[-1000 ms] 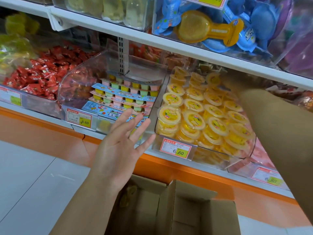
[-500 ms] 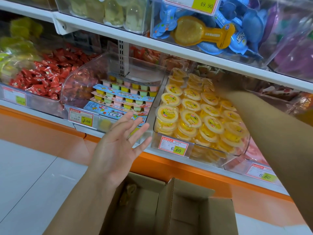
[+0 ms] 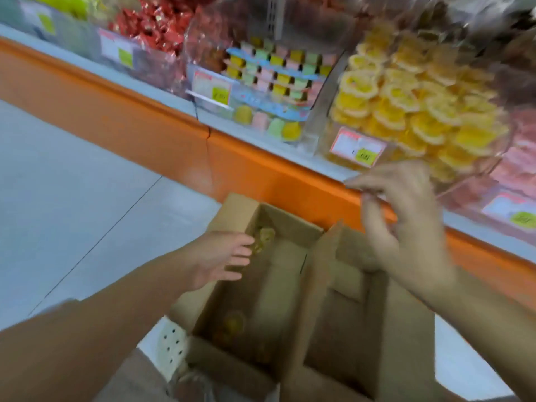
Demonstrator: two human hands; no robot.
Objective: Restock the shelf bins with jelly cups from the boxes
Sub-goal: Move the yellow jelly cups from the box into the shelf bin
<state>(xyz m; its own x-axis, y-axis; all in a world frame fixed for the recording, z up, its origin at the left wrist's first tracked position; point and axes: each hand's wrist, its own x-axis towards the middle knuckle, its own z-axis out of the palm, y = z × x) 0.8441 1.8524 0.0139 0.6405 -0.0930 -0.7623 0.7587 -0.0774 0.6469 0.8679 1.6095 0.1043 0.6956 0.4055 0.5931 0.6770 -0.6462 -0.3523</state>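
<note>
The grey floor (image 3: 72, 198) lies left of the box (image 3: 311, 303). The shelf (image 3: 174, 103), with its orange base, runs along beyond the box. The box is cardboard and stands open below me, an upright flap splitting it into a left and a right part. Past the far right corner of the box, a clear bin (image 3: 322, 132) on the shelf is heaped with yellow jelly cups (image 3: 420, 111).

My right hand (image 3: 406, 216) hangs above the right part of the box, in front of that bin. Its fingers droop in a loose curl and hold nothing. My left hand (image 3: 220, 258) is down inside the left part of the box, fingers stretched out flat toward the far end. A few cups (image 3: 265, 237) sit in that far corner, just at my fingertips, though the blur hides whether I touch them. One more cup (image 3: 235, 323) lies at the near end of the left part. A price tag (image 3: 358, 146) hangs on the bin, above the box's far right corner.
</note>
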